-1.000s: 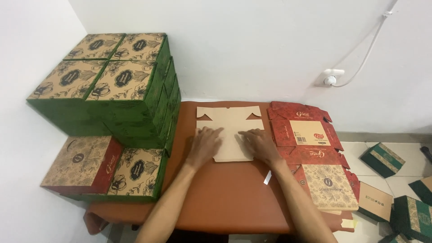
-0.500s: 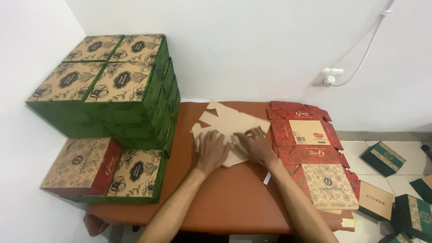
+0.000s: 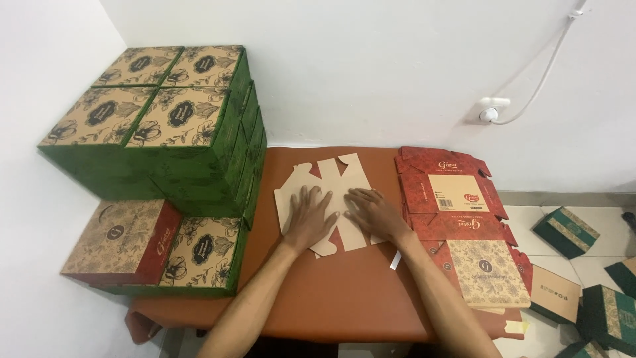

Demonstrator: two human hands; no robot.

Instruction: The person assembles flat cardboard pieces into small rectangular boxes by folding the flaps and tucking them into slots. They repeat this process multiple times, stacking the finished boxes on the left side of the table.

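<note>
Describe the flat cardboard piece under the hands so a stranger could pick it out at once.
Start at the brown table, between the stack of green boxes on one side and the pile of red flattened cartons on the other. Both hands, left hand and right hand, press on the flat blank. It alone is plain tan, unprinted, with notched flaps.

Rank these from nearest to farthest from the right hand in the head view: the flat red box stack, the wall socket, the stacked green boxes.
From the right hand:
1. Flat red box stack, just to its right on the table.
2. Stacked green boxes, across the table on the left.
3. Wall socket, up on the back wall, right; nearly as close.
</note>
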